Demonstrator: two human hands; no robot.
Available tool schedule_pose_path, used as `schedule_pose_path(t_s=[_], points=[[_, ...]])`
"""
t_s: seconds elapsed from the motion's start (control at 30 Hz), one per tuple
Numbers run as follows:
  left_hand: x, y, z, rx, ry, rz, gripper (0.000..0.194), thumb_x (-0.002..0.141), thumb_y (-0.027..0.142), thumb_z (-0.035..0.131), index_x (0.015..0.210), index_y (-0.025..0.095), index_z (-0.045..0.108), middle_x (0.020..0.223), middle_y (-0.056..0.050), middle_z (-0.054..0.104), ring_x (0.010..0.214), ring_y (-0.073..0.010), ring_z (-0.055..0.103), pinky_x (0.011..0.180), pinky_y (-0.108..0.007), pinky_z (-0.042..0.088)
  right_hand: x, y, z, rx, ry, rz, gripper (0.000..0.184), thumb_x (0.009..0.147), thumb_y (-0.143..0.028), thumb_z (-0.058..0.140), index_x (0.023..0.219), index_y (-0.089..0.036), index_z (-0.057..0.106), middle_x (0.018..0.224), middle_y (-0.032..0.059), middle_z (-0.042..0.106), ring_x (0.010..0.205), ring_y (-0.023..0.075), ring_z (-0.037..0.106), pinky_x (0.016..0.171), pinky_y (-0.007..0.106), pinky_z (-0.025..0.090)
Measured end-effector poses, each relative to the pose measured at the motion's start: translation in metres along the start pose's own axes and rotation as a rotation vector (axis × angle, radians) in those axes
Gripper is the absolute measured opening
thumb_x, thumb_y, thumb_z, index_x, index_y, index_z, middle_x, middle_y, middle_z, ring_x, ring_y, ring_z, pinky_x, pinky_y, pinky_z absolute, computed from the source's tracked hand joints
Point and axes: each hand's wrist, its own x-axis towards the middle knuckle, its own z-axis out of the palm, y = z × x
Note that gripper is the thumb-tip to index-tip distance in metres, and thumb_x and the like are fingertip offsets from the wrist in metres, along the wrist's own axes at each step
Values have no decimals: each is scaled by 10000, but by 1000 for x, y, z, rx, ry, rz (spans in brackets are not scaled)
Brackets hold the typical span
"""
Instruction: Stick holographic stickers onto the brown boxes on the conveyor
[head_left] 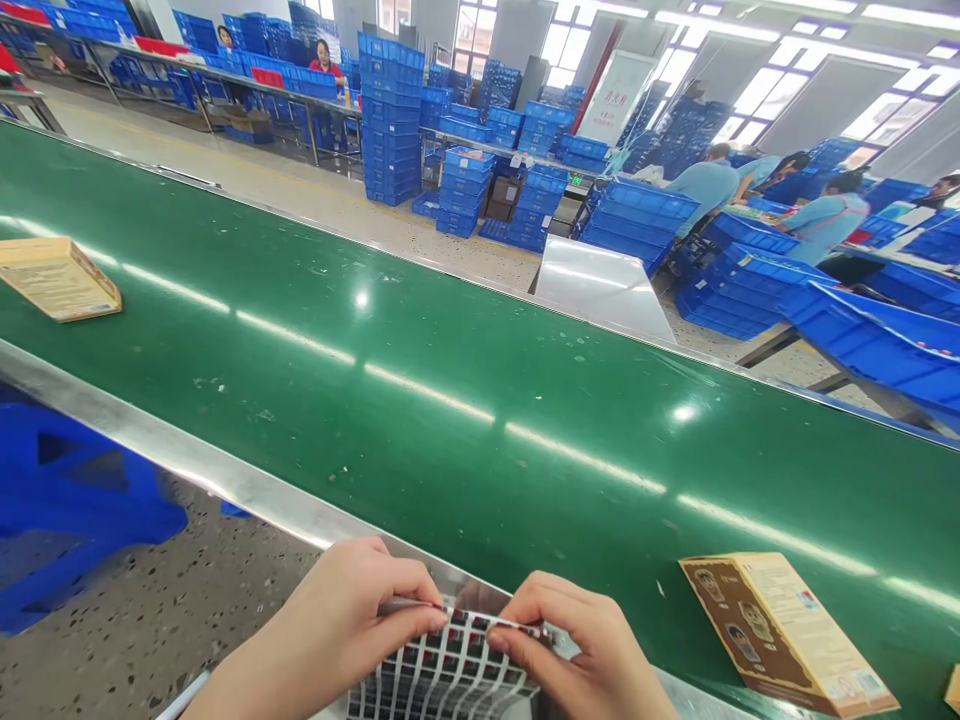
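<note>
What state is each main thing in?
Label sheet: bent, gripped along its top edge
Left hand: pinching that edge
Right hand: pinching that edge
Green conveyor belt: motion unclear
Brown-and-cream carton: resting on belt
Far-left carton: on belt, partly out of frame
Blue crates: mostly stacked

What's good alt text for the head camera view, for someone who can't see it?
A person's left hand and right hand pinch a white-gridded dark sheet beside a green belt bearing cartons. Beyond the belt, people are among stacked blue crates.
</note>
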Motion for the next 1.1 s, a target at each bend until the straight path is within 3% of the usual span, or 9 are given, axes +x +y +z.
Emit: schedule_pose_path(t_s=[0.33,0.57,0.87,1.1], points=[[-2,-18,7,-62,84,81,145,912,226,708,797,275,781,732,66,747,733,-153,590,645,-230,370,-4,-3,-7,54,11,-35,275,974,-464,692,827,-253,788,718,6,703,633,146,606,629,216,478],[-3,-10,-6,-55,-74,-33,153,946,264,667,874,270,802,832,45,772,838,-179,606,736,-253,399,-6,2,-9,32,-6,-106,161,992,-331,689,894,-264,797,757,-3,727,656,135,631,631,195,481],[-2,-8,-8,-149,-116,-2,356,910,425,535,788,193,775,674,-13,674,603,-148,504,594,-264,331,-5,6,-13,-5,-73,-150,147,992,-283,690,903,-232,796,768,15,740,660,138,658,613,194,492],[0,-10,-7,-296,-111,-102,267,767,411,634,795,187,776,775,-33,735,691,-169,580,611,-244,370,-6,8,-16,10,-54,-131,185,993,-298,686,864,-230,799,716,7,726,618,131,641,588,187,488]])
